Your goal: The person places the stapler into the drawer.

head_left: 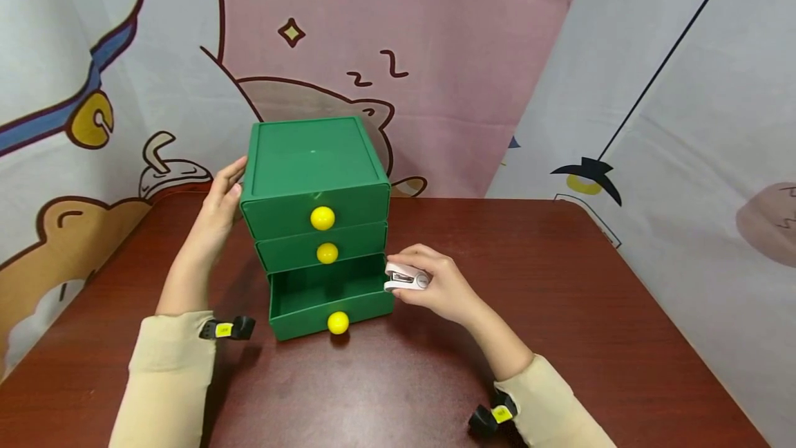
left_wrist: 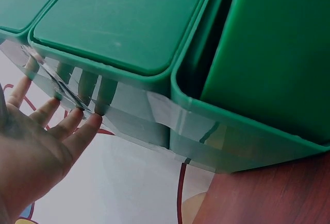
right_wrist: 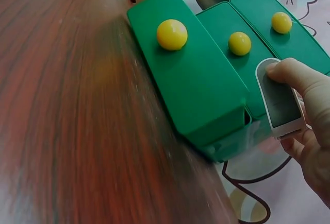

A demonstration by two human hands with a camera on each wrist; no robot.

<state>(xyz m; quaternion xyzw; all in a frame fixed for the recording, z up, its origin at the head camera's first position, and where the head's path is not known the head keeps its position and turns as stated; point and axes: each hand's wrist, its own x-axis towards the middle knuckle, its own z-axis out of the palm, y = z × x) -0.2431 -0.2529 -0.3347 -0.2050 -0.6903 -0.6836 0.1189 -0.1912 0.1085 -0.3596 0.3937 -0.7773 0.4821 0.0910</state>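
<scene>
A green three-drawer cabinet [head_left: 311, 157] with yellow ball knobs stands on the table. Its bottom drawer [head_left: 305, 323] is pulled out, while the upper two are closed. My left hand [head_left: 220, 202] rests its fairly straight fingertips on the cabinet's left side, which looks clear and glossy in the left wrist view. In my right hand [head_left: 448, 282] a small white stapler [head_left: 407, 277] is pinched between thumb and fingers, beside the right edge of the open drawer. The right wrist view shows the thumb on one broad face of the stapler [right_wrist: 280, 100].
The cabinet sits on a dark red-brown wooden table [head_left: 547, 310]. Behind the table hangs a cartoon-printed curtain [head_left: 466, 68]. Each sleeve cuff carries a black strap device with a yellow label.
</scene>
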